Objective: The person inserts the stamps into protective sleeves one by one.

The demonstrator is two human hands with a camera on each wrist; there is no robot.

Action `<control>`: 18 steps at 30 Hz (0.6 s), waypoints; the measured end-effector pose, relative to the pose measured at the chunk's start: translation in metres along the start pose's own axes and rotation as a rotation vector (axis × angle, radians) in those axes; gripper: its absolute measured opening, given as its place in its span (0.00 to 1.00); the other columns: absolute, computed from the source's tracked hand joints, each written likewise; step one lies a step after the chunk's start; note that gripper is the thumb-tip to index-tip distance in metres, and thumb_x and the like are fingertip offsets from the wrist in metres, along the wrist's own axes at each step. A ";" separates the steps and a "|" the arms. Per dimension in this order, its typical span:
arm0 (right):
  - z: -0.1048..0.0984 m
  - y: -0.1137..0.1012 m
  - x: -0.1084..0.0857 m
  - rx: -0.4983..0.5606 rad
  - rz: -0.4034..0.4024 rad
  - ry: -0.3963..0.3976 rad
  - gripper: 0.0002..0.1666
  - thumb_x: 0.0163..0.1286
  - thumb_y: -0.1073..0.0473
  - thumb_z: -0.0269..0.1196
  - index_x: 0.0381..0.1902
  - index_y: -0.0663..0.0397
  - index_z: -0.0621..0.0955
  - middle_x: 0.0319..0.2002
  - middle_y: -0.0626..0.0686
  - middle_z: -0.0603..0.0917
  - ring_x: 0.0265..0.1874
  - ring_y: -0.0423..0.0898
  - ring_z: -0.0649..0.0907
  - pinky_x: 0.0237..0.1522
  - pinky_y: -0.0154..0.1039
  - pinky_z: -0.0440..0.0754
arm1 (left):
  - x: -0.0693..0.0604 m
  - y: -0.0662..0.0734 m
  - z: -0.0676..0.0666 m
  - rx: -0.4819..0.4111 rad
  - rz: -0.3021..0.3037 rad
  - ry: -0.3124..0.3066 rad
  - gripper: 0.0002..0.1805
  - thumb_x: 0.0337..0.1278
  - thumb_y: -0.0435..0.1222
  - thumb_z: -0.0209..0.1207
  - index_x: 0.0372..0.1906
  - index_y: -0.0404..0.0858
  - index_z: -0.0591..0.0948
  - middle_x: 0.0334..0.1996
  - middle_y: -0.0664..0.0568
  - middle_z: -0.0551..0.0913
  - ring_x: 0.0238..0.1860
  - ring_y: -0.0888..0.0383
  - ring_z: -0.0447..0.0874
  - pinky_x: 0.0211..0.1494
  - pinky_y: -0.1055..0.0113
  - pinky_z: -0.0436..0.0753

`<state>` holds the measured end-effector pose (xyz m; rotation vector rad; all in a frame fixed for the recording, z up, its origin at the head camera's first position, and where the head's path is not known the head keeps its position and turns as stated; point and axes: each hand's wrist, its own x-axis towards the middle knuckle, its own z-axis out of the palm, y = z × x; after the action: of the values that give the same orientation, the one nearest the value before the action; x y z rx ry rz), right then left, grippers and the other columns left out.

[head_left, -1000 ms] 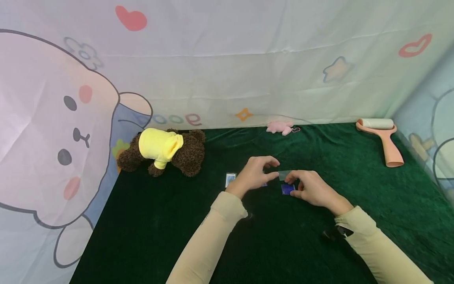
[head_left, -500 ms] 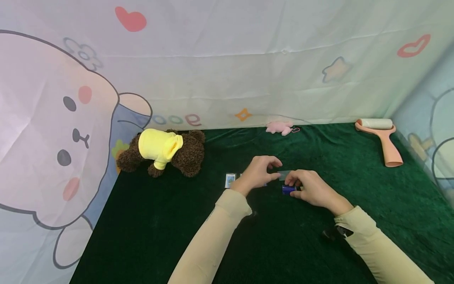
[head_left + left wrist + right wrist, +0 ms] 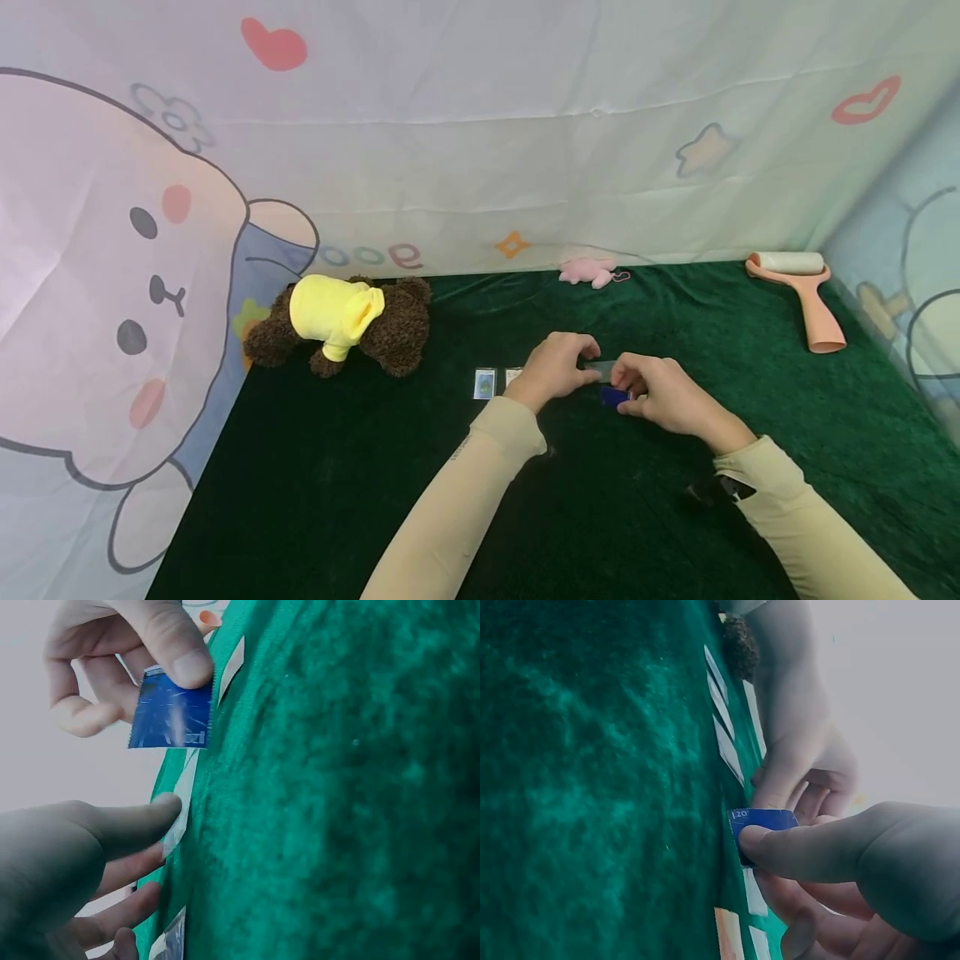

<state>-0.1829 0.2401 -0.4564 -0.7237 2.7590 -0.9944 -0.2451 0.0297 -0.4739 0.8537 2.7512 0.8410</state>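
Note:
A small blue postage stamp [image 3: 615, 396] with perforated edges is pinched between the thumb and fingers of my right hand [image 3: 663, 396]. In the right wrist view "1.20" can be read on the stamp [image 3: 771, 818]; it is lifted off the cloth. My left hand [image 3: 557, 367] reaches in from the left, thumb and fingers apart. Near its fingertips lies a clear plastic sleeve [image 3: 602, 371]; whether the thumb touches it I cannot tell. A sleeved stamp [image 3: 485, 383] lies left of this hand, and another card [image 3: 512, 376] is partly hidden behind it.
Dark green cloth [image 3: 337, 483] covers the table. At the back left lies a brown plush bear [image 3: 405, 325] in a yellow top. A pink plush toy [image 3: 587, 271] is by the back curtain, and an orange lint roller [image 3: 810, 300] stands at the back right.
My left hand has shifted right toward the clear sleeve, baring more of the card on its left. The blue stamp has turned and tilted in my right hand's pinch.

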 end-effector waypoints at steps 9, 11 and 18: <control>-0.011 0.002 -0.003 -0.011 -0.015 0.040 0.11 0.66 0.67 0.75 0.37 0.48 0.83 0.38 0.48 0.87 0.35 0.43 0.83 0.38 0.43 0.84 | -0.003 0.001 -0.003 -0.033 -0.039 0.027 0.12 0.68 0.38 0.69 0.53 0.44 0.87 0.38 0.57 0.83 0.39 0.61 0.79 0.46 0.70 0.81; -0.014 0.002 -0.001 -0.024 -0.018 0.054 0.09 0.67 0.66 0.74 0.39 0.49 0.85 0.39 0.48 0.87 0.36 0.43 0.83 0.40 0.44 0.85 | -0.006 0.000 -0.007 -0.065 -0.035 0.032 0.10 0.71 0.37 0.67 0.53 0.43 0.87 0.37 0.57 0.82 0.38 0.60 0.79 0.45 0.71 0.81; -0.019 -0.003 0.004 -0.029 -0.030 0.093 0.07 0.70 0.67 0.71 0.44 0.53 0.88 0.41 0.51 0.90 0.38 0.46 0.85 0.44 0.51 0.87 | -0.013 -0.009 -0.017 -0.109 0.005 0.061 0.11 0.76 0.37 0.61 0.55 0.43 0.88 0.42 0.56 0.84 0.41 0.61 0.80 0.52 0.70 0.83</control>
<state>-0.1904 0.2472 -0.4392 -0.7441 2.8559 -1.0206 -0.2435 0.0085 -0.4655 0.8277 2.7263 1.0234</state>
